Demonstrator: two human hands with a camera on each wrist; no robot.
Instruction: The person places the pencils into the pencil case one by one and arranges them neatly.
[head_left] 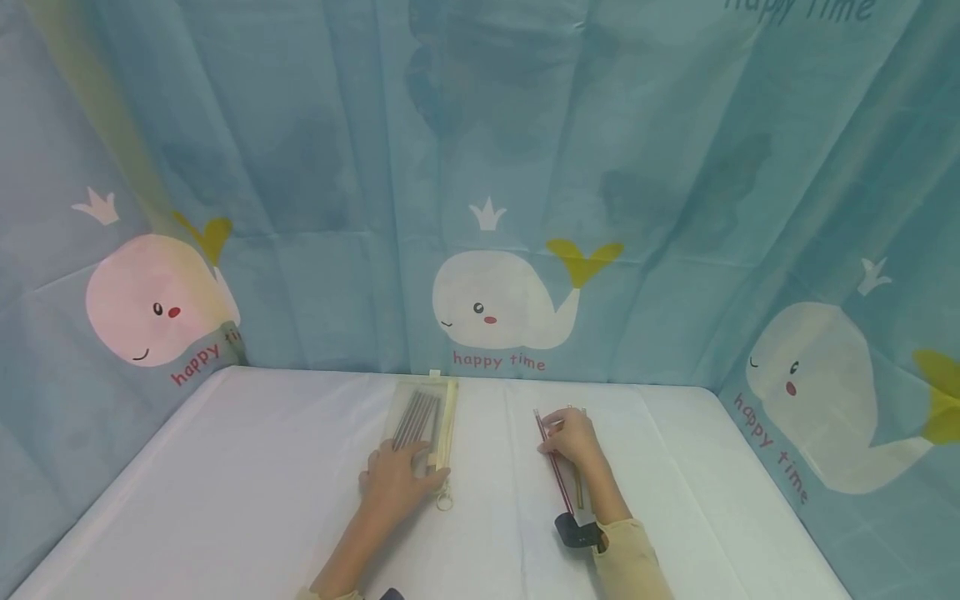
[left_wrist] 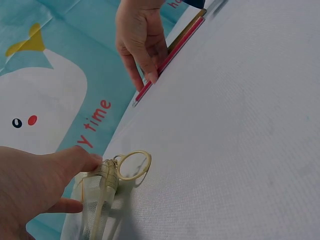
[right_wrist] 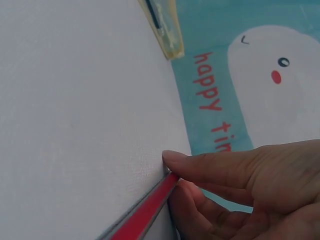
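Observation:
My left hand (head_left: 396,479) grips the lower part of a see-through mesh zip pouch (head_left: 447,400) with cream edging. Its thumb presses the zipper end beside a gold ring (left_wrist: 134,166). Several thin dark sticks (head_left: 420,412) show through the upper part of the pouch. To the right, my right hand (head_left: 576,437) pinches a slender red pencil-like stick (head_left: 557,473) between thumb and fingers, just above the cloth. A gold stick (head_left: 580,493) lies beside it, partly hidden by that hand. In the right wrist view, the red stick (right_wrist: 142,215) runs down from the fingertips.
A white cloth (head_left: 247,475) covers the table. Blue curtains (head_left: 300,167) printed with white whales enclose its back and sides. A black wrist camera (head_left: 574,531) sits on the right wrist.

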